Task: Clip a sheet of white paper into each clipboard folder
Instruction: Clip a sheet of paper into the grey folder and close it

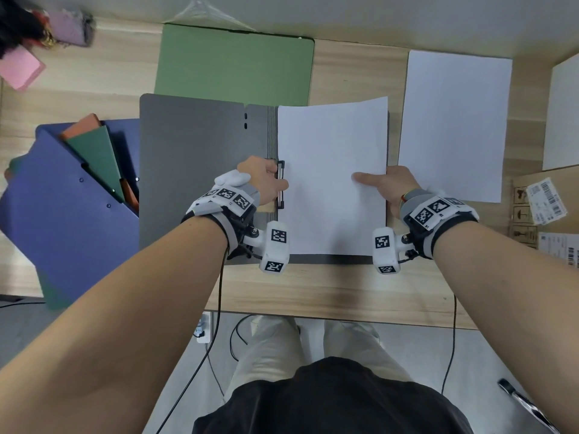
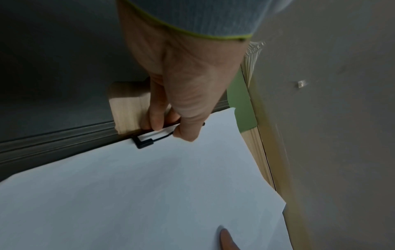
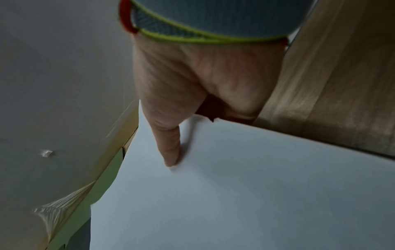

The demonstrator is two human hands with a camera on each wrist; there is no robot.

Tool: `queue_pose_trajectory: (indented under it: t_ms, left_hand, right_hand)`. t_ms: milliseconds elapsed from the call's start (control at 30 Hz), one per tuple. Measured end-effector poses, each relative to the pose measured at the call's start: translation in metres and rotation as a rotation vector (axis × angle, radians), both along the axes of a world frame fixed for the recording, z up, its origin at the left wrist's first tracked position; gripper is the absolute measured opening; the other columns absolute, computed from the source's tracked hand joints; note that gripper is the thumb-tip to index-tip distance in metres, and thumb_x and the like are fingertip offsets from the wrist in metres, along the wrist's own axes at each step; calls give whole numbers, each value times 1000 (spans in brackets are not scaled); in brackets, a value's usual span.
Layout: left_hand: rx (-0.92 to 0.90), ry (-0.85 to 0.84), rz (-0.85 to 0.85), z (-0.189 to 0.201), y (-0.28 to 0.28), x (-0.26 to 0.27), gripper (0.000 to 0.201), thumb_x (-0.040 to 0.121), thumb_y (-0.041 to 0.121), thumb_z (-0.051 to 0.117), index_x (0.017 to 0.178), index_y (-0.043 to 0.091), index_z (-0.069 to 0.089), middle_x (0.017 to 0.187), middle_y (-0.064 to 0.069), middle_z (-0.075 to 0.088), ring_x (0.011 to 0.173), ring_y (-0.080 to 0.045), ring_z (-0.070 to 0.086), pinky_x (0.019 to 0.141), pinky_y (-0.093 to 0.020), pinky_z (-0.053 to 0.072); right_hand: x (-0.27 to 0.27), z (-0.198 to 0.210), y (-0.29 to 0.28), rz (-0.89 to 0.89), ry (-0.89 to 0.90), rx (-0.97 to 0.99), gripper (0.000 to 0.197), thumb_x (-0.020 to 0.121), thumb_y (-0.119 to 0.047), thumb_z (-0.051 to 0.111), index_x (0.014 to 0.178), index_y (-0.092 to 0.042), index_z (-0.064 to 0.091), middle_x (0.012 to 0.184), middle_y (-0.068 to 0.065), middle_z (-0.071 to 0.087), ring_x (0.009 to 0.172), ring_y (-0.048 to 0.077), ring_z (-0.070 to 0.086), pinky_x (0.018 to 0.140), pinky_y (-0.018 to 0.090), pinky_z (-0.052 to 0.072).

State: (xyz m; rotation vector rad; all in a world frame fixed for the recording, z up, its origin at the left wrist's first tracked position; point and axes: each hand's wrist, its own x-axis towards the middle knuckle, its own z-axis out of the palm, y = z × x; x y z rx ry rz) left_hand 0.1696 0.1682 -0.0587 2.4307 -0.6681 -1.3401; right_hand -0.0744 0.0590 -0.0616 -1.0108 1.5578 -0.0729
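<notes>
A grey clipboard folder (image 1: pixel 194 170) lies open in the middle of the wooden table. A sheet of white paper (image 1: pixel 332 151) lies slightly askew on its right half. My left hand (image 1: pixel 275 183) pinches the black wire clip (image 1: pixel 281 170) at the folder's spine. In the left wrist view, thumb and fingers grip that clip (image 2: pixel 145 140) at the paper's (image 2: pixel 149 194) edge. My right hand (image 1: pixel 385 186) holds the sheet's right edge. Its thumb (image 3: pixel 171 152) presses on top of the paper (image 3: pixel 235 194) and its fingers are hidden beneath.
A closed green folder (image 1: pixel 235 64) lies behind the grey one. A stack of white paper (image 1: pixel 454 120) sits to the right, with a cardboard box (image 1: pixel 551 211) beyond it. Blue folders (image 1: pixel 62 198) with green and orange ones are piled at the left.
</notes>
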Motion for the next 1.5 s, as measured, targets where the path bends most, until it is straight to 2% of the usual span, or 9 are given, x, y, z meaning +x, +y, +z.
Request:
queue_pose_trajectory:
  t_ms: [167,333,467,567,1067,1233,1333,1400,1500]
  left_hand:
    - [14,17,17,-1,0,1,54,61,29,73,114,18,70,94,-1,73,86,-26,72,85,-38,59]
    - [22,13,-2,-1,1,1,52,63,30,74,113,19,70,93,0,73,84,-26,73,84,-38,59]
    - [26,3,0,-1,1,0,59,52,39,69,109,22,70,89,3,72,79,-25,73,81,-37,60]
    - [21,-1,-3,0,1,-1,58,52,39,70,108,22,71,88,2,72,79,-25,73,81,-37,60]
    - [60,-8,-13,8,-1,-5,60,55,39,71,112,23,70,91,3,72,78,-24,74,79,-38,60]
    - [84,-38,-24,10,-3,-8,59,58,40,74,114,23,68,94,3,72,78,-23,74,80,-39,60]
    - [97,-112,-68,10,-6,-10,51,73,34,77,121,20,66,104,1,72,87,-21,71,85,-36,58]
    - [120,-151,-95,9,-8,-10,51,76,34,75,124,21,65,106,1,71,89,-21,69,84,-34,57]
    - [153,-162,-122,11,-12,-13,44,75,37,75,117,25,66,95,2,67,82,-21,67,81,-32,57]
  right_hand:
    - [-2,-3,1,5,0,11,58,68,-31,88,113,-2,67,109,10,72,100,27,69,94,43,55]
    - [-2,-2,1,-3,9,11,67,57,-38,91,108,-1,68,108,12,73,99,28,70,92,46,56]
    - [-2,0,2,-1,18,5,65,61,-36,91,109,1,68,109,13,72,100,28,70,92,45,56]
    - [-3,0,3,0,34,0,86,44,-48,91,109,2,67,111,16,72,100,30,70,90,47,56]
    - [-8,-10,0,-13,48,28,94,33,-54,93,107,-2,69,110,13,72,100,29,70,90,49,56]
    - [-3,-3,1,-6,33,30,85,41,-50,93,106,0,69,106,13,74,97,29,71,89,47,57]
    - [1,2,3,8,25,17,56,62,-36,91,100,0,69,102,11,73,95,27,70,87,41,58]
    - [1,3,3,14,23,14,32,72,-29,87,83,-8,65,87,3,69,82,20,66,73,30,56]
    - [1,5,4,15,7,-8,29,79,-23,82,70,-16,55,75,-5,59,67,9,57,58,21,45]
